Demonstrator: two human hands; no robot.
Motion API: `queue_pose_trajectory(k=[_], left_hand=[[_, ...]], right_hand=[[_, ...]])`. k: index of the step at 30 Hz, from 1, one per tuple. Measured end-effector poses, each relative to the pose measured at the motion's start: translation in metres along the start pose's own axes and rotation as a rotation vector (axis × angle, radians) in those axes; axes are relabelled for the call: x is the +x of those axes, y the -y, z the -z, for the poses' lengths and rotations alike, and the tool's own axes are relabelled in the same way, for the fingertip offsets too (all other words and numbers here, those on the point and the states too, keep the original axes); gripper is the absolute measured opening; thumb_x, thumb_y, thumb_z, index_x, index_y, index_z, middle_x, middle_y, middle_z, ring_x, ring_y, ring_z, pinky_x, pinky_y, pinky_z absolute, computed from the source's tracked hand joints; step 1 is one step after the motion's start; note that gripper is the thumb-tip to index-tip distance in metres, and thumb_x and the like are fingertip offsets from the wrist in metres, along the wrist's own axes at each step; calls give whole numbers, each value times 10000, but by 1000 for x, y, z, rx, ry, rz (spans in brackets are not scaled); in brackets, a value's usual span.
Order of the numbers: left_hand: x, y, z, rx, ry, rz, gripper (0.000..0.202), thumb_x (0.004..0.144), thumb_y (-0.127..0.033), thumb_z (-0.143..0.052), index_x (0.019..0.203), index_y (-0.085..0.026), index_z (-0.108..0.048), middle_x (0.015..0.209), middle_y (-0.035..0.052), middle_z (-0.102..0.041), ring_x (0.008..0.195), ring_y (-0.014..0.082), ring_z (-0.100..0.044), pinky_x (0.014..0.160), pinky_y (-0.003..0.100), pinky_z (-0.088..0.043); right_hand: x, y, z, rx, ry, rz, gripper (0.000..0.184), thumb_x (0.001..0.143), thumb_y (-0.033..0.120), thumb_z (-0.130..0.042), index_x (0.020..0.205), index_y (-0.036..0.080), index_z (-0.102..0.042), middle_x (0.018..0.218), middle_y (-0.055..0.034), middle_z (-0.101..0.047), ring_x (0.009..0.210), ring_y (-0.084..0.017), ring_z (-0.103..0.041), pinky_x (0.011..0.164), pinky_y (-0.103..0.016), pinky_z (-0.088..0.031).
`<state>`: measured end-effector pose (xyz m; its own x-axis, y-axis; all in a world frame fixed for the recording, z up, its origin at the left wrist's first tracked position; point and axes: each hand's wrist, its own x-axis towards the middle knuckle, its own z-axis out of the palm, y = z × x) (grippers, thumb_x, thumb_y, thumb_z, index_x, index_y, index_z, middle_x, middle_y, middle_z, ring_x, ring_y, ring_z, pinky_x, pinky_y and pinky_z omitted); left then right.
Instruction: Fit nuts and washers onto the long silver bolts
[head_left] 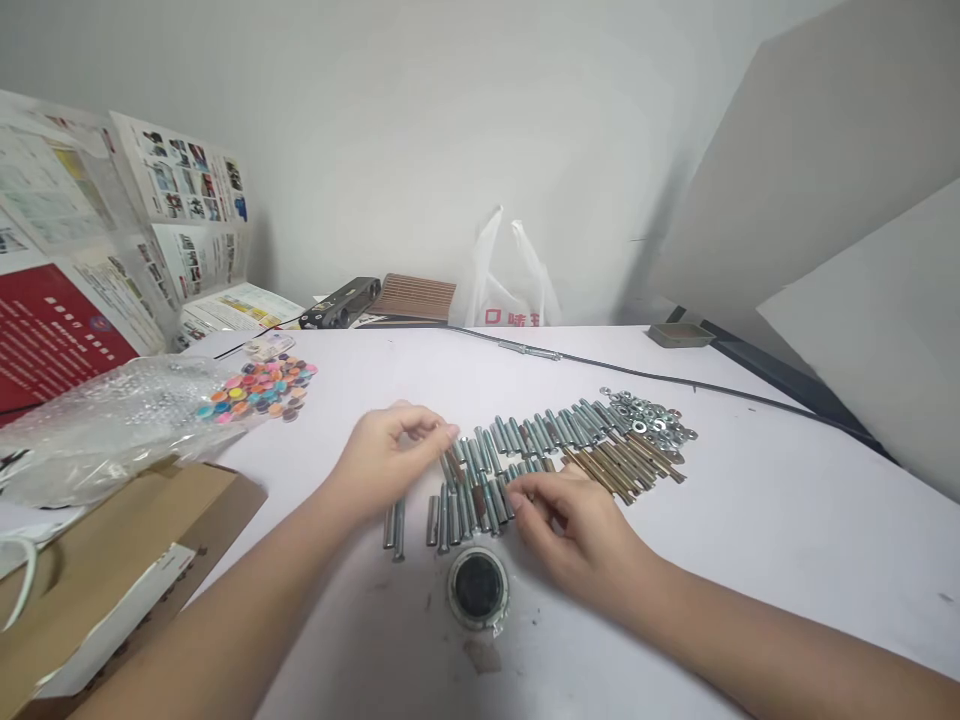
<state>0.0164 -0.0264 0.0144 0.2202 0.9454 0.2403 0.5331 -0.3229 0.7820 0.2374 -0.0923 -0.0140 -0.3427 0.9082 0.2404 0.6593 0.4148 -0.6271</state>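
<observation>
Rows of silvery metal sleeves and flared-end bolts (454, 518) lie side by side on the white table, some with rusty brown patches. At the left end of the upper row is my left hand (394, 450), thumb and forefinger pinched together; what they hold, if anything, is hidden. My right hand (574, 520) curls over the right end of the lower row, its thumb and fingertips close together against the metal pieces. I cannot make out what is between them. Brass-coloured flared rods (626, 465) lie just beyond the right hand. Farther right is a heap of washers and nuts (656, 420).
A round dark-centred roll (478, 587) sits in front of the rows. Coloured buttons (262, 388), a clear plastic bag (135, 400) and a cardboard box (150, 540) are at left. A black cable (615, 370) crosses the back, near a small grey tray (681, 336).
</observation>
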Motion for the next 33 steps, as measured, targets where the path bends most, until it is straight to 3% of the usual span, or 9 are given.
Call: queue_pose_trajectory(k=[3,8,12,16,21,24,28,33], left_hand=[[8,14,7,203,-162,-70,234,815,-414,-627,769,-200,-709,801,8,-675,826,167,-575,805,282,-424],[15,32,10,329,-133,-67,303,844,-476,-574,807,-212,-718,838,25,-679,866,185,-573,828,294,-424],[16,35,11,356,-93,-23,335,849,-497,-547,826,-215,-728,841,42,-673,876,202,-569,833,308,-420],[18,36,13,332,-50,33,309,839,-470,-550,818,-220,-730,825,47,-674,871,213,-569,824,324,-412],[19,40,11,299,71,68,299,831,-448,-543,718,-208,-681,778,36,-675,859,208,-573,772,321,-401],[18,43,8,287,157,71,325,822,-461,-547,690,-183,-652,737,32,-653,758,188,-570,692,310,-392],[17,45,8,181,226,128,288,813,-439,-561,798,-180,-686,776,20,-676,741,178,-591,672,289,-406],[16,51,10,103,273,144,322,799,-456,-575,825,-160,-698,761,17,-670,722,172,-586,641,267,-403]], right_hand=[[1,-9,-1,25,-10,-90,250,925,318,-440,986,194,-649,538,50,-479,524,-105,-404,828,-366,-369],[12,-14,-2,-53,58,-81,288,920,318,-430,1087,183,-622,583,22,-560,559,-126,-465,820,-374,-384],[50,-13,4,-121,200,13,372,917,343,-444,1229,178,-562,670,-24,-631,592,-141,-520,698,-327,-391],[86,-15,6,-232,353,51,414,874,404,-511,1189,159,-618,768,-76,-659,629,-158,-560,602,-298,-364],[95,-17,6,-235,413,3,435,885,432,-505,1201,159,-629,776,-73,-659,609,-149,-554,598,-294,-367],[93,-19,6,-185,410,-35,434,876,437,-531,1205,166,-610,802,-71,-657,612,-144,-548,584,-290,-361],[93,-22,5,-94,397,-54,396,856,412,-566,1189,197,-569,782,-37,-646,624,-142,-542,571,-280,-360],[93,-19,2,-96,287,48,242,822,330,-607,1026,200,-619,932,-65,-642,906,-199,-567,734,-311,-403]])
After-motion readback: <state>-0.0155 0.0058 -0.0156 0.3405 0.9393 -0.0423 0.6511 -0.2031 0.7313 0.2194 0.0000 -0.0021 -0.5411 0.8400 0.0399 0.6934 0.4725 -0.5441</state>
